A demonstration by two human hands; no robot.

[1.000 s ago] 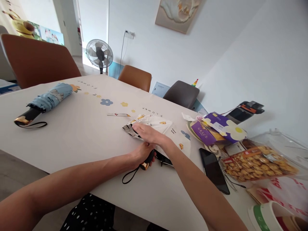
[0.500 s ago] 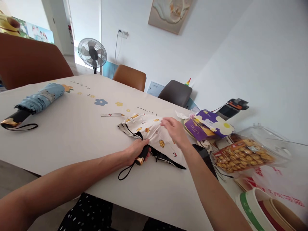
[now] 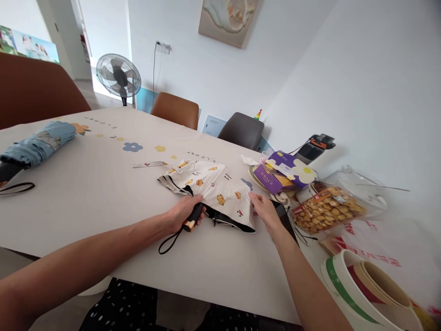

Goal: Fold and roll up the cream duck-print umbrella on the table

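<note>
A white folding umbrella (image 3: 210,181) with small yellow cartoon figures lies collapsed but loosely spread on the table, its black underside showing along the near edge. Around its black and gold handle, my left hand (image 3: 185,212) is closed, with the wrist strap (image 3: 168,243) hanging onto the tabletop. My right hand (image 3: 266,210) pinches the canopy's right edge between thumb and fingers; some of those fingertips are hidden. A printed closing strap (image 3: 149,164) sticks out to the left of the fabric.
A rolled blue umbrella (image 3: 44,142) lies at the left on the white table (image 3: 103,202). To the right are a purple box (image 3: 275,179), a dark phone (image 3: 285,220), a container of nuts (image 3: 332,209) and a green-white round tub (image 3: 339,280). Chairs and a fan (image 3: 119,77) stand beyond.
My right hand has come down from above the canopy to its right edge and taken hold there, and the fabric lies flatter. My left hand keeps the handle. The view has shifted slightly right.
</note>
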